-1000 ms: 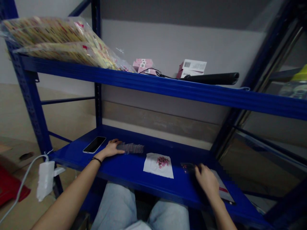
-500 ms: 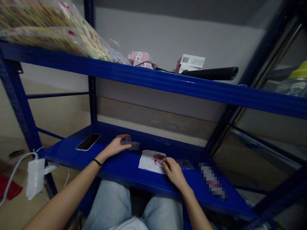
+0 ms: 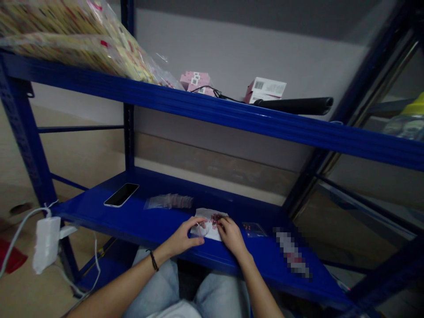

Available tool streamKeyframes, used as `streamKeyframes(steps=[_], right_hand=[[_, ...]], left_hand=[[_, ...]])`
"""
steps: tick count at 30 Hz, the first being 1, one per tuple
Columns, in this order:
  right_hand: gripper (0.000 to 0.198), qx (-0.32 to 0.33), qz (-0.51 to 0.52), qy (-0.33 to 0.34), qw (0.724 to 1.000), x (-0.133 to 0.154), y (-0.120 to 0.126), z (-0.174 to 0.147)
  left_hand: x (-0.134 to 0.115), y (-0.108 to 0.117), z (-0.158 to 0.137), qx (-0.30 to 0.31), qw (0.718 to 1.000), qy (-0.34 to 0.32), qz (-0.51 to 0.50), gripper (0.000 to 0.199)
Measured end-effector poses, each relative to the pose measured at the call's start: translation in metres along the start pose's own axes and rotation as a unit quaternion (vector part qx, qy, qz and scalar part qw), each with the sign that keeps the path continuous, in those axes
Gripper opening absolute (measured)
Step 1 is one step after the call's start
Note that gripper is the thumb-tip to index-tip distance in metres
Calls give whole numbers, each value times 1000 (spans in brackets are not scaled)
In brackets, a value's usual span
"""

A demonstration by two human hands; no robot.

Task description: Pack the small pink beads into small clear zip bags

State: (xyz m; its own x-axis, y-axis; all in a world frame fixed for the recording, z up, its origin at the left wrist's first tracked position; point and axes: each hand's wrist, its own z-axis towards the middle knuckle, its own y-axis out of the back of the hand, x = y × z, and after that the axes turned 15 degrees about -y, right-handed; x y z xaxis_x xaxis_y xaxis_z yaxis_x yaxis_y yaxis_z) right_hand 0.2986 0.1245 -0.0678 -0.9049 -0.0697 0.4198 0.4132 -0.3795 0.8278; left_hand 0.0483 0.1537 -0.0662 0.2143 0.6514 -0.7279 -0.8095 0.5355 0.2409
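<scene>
My left hand (image 3: 187,235) curves its thumb and fingers around a small clear plastic bag (image 3: 200,229), held over the left part of a white sheet (image 3: 213,236). A pile of small pink bead-like pieces (image 3: 215,219) lies on that sheet. The bent fingers of my right hand (image 3: 231,235) are drawn together at the pile's right edge; their tips are partly hidden among the pieces. Behind my left hand, a fanned row of clear plastic bags (image 3: 170,201) lies on the blue shelf (image 3: 159,227).
A phone (image 3: 122,194) lies at the left. Right of my hands are a clear bag with a few pink pieces (image 3: 253,229) and a blurred-out item (image 3: 291,251). The upper blue shelf (image 3: 212,110) holds pink boxes (image 3: 197,82), a black tube (image 3: 294,106) and large filled bags (image 3: 82,48).
My left hand has moved from the row of bags right and toward me, bringing one clear bag over the sheet. My right hand has shifted slightly left into the pile.
</scene>
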Motion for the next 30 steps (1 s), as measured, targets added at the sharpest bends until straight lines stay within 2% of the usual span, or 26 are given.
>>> streamKeyframes(steps=[9,13,17,20,22,24,26,28,30], right_hand=[[19,16,4,-6,1000,-5,-6,3],[21,8,27,8,1000,-2,4,5],[23,-14,137,9,990,28,26,4],[22,27,208,15,978,58,37,1],[23,60,218,33,974,67,40,1],[27,41,225,13,973,62,41,2],[29,-10,226,-46,973,43,40,5],[27,-38,193,-102,975,18,35,7],[25,-33,131,-127,983,-3,27,8]], left_hand=[[-2,-4,9,-19,1000,13,15,55],[-5,-7,11,-34,998,17,49,55],[-8,-12,14,-45,994,14,102,53],[-9,-14,14,-44,990,12,130,54],[-9,-15,12,-38,990,13,134,56],[-9,-15,11,-34,991,22,130,56],[-9,-14,11,-39,992,38,117,54],[-7,-14,12,-52,993,50,89,52],[-4,-14,15,-71,995,56,38,50]])
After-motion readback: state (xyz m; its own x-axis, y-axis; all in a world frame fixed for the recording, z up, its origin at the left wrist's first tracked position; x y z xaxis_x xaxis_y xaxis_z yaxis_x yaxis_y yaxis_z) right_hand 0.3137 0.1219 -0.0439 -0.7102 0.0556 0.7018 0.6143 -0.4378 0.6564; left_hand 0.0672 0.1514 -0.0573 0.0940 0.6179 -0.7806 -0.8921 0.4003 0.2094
